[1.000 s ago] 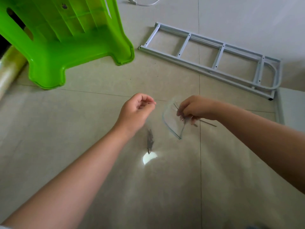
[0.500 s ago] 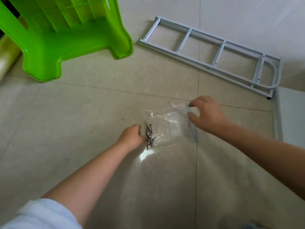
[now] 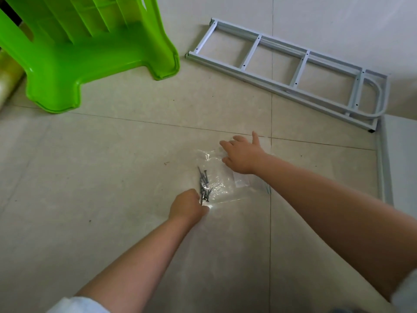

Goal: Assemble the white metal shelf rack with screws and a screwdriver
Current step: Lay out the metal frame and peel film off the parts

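Floor [image 3: 112, 177]: pale tiles with thin dark seams; everything here lies or stands on it.
Green stool [image 3: 90, 41]: bright plastic, standing at the upper left, well apart from both hands.
White rack frame [image 3: 293, 64]: a ladder-like side panel with cross bars and a curved end, lying flat at the upper right, beyond the hands.
Second white rail [image 3: 381, 166]: a straight metal piece along the right edge, next to a pale panel.
Roll [image 3: 9, 73]: a yellowish, shiny roll partly hidden behind the stool at the far left.
Plastic bag [image 3: 228, 177]: clear and crumpled, flat on the floor between the two hands.
Right hand [image 3: 243, 154]: fingers spread and straight, palm down, pressing the far end of the bag.
Left hand [image 3: 188, 206]: fingers curled at the near corner of the bag, beside the screws; whether it pinches the plastic I cannot tell.
Screws [image 3: 204, 186]: a small dark cluster gathered at the bag's left end, just beyond the left hand.
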Demonstrator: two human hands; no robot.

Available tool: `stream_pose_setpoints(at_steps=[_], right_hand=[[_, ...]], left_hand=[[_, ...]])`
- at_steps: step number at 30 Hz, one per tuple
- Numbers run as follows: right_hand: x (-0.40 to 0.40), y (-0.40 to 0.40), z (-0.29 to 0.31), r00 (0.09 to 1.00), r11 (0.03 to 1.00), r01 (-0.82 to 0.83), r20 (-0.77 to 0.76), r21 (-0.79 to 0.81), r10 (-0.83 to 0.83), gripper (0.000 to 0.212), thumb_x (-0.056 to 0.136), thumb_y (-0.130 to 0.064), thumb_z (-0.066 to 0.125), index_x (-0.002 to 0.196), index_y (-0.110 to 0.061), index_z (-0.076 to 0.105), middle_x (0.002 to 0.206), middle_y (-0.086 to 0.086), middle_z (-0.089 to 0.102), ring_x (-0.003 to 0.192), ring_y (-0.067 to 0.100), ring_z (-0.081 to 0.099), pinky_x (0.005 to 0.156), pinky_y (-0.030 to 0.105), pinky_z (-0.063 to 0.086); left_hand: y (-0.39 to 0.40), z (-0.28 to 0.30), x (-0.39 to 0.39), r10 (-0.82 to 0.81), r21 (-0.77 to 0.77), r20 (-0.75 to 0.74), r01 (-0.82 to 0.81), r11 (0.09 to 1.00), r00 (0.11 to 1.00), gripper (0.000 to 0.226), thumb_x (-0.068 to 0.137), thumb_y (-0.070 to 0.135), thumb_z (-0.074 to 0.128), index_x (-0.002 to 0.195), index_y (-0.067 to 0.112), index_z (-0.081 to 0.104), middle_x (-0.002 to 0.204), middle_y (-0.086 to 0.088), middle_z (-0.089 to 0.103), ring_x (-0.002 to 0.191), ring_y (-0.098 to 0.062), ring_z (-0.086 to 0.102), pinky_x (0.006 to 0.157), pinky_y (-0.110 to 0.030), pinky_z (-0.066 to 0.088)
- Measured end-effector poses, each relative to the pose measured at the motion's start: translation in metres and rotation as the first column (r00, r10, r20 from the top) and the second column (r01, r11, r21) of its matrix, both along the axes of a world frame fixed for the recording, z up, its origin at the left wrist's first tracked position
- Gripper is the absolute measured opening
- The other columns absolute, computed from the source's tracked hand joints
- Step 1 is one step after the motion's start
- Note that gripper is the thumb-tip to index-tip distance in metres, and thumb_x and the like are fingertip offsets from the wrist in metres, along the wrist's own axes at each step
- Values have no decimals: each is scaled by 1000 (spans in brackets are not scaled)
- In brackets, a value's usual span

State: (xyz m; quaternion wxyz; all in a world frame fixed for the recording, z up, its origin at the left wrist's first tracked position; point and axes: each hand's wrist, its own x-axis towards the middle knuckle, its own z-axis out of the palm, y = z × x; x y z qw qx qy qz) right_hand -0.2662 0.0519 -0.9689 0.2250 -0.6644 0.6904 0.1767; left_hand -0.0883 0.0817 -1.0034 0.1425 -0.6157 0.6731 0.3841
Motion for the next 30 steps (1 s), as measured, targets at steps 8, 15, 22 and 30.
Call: stream_pose_setpoints(at_steps=[8,15,22,30], right_hand=[[-3,4,-4,990,992,118,76,55,-122,25,88,-6,43,106,-1,60,110,13,62,99,26,57,76,29,45],[-11,13,-3,933,960,252,232,125,-275,38,93,-26,45,112,2,60,115,16,60,108,28,54,90,34,43],[-36,22,19,804,903,404,415,145,-426,24,88,-13,56,98,7,65,75,5,54,75,16,48,59,21,38],[-107,37,62,732,817,574,481,-53,-483,21,86,-15,62,104,-10,70,99,3,65,93,16,58,78,23,43]], left_hand=[[4,-5,-5,-84,-99,33,87,991,996,16,84,15,58,96,16,68,105,-3,66,100,-23,60,77,-25,44],[-4,0,-8,-140,-91,-51,135,987,989,18,85,11,55,91,13,71,101,-7,68,99,-25,61,79,-27,45],[-8,17,-18,-86,-89,-235,67,994,968,15,83,0,51,76,9,61,84,-15,69,77,-29,62,71,-33,48],[3,63,-85,-122,-152,-473,55,987,873,34,86,1,56,62,23,47,57,5,56,64,-23,63,68,-32,52]])
